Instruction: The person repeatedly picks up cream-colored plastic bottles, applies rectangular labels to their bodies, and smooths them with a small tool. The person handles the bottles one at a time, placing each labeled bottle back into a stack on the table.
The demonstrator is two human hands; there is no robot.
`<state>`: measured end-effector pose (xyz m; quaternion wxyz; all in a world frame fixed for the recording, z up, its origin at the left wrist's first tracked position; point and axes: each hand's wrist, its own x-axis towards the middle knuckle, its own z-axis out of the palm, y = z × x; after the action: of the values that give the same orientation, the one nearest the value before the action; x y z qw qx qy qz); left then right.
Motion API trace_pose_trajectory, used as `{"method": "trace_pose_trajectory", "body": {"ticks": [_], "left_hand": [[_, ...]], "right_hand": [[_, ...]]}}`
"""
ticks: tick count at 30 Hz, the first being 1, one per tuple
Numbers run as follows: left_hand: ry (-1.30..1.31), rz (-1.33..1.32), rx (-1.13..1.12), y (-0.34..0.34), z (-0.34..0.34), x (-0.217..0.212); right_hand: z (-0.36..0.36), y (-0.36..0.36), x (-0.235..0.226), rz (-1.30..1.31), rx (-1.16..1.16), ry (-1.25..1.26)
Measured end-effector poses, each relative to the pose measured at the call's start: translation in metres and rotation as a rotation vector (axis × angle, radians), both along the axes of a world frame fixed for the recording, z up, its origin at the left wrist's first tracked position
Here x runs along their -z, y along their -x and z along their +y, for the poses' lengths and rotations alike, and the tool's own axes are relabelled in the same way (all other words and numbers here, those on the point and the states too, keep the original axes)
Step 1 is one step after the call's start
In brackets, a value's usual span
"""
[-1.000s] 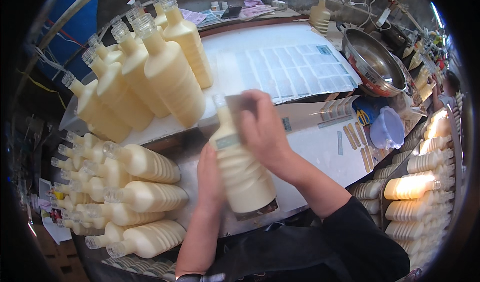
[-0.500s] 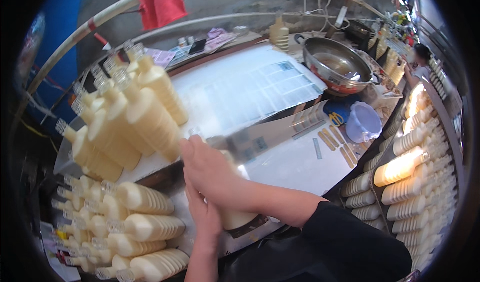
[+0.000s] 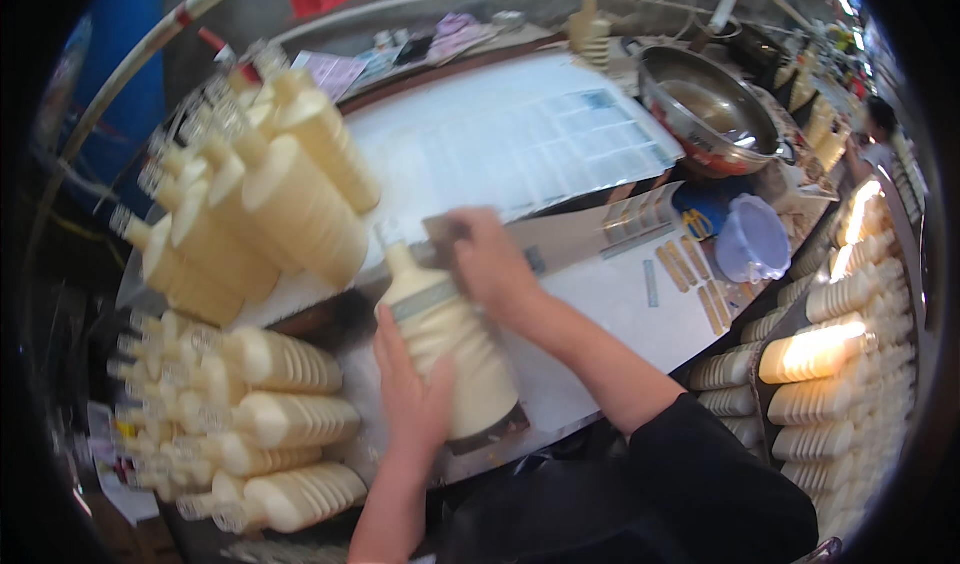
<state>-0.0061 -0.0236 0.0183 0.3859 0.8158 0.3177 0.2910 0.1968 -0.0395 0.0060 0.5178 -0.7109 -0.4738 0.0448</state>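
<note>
A cream-coloured bottle (image 3: 465,359) with a ribbed body and narrow neck lies in front of me on the work table. Across its upper body runs a grey-green label strip (image 3: 425,302). My left hand (image 3: 412,394) grips the bottle along its lower left side, thumb on top and fingers along the edge. Just beyond the bottle's right shoulder, my right hand (image 3: 490,264) is raised with its fingers closed. A small flat tan piece (image 3: 438,228) sticks out of that grip; motion blurs it, and its kind cannot be made out.
Cream bottles stand in a group (image 3: 260,194) at the left, with more stacked lying down (image 3: 290,419) below them. Label sheets (image 3: 500,154) cover the table's far part. A metal pan (image 3: 710,114), lilac bucket (image 3: 752,239) and yellow scissors (image 3: 697,226) sit right. Bottle racks (image 3: 815,404) line the right.
My hands have parted: the right moved off the bottle to the right, the left slid down along its side. The bottle and its label strip have come into sight. The whole view shifted slightly.
</note>
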Motion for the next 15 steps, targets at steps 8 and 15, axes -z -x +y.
{"method": "trace_pose_trajectory", "body": {"ticks": [8, 15], "left_hand": [[0.188, -0.081, -0.030, -0.004, 0.000, 0.012], [0.499, -0.201, -0.054, 0.004, -0.021, 0.014]], "right_hand": [[-0.015, 0.002, -0.016, 0.078, -0.096, -0.141], [-0.041, -0.064, -0.030, 0.054, -0.028, -0.124]]}}
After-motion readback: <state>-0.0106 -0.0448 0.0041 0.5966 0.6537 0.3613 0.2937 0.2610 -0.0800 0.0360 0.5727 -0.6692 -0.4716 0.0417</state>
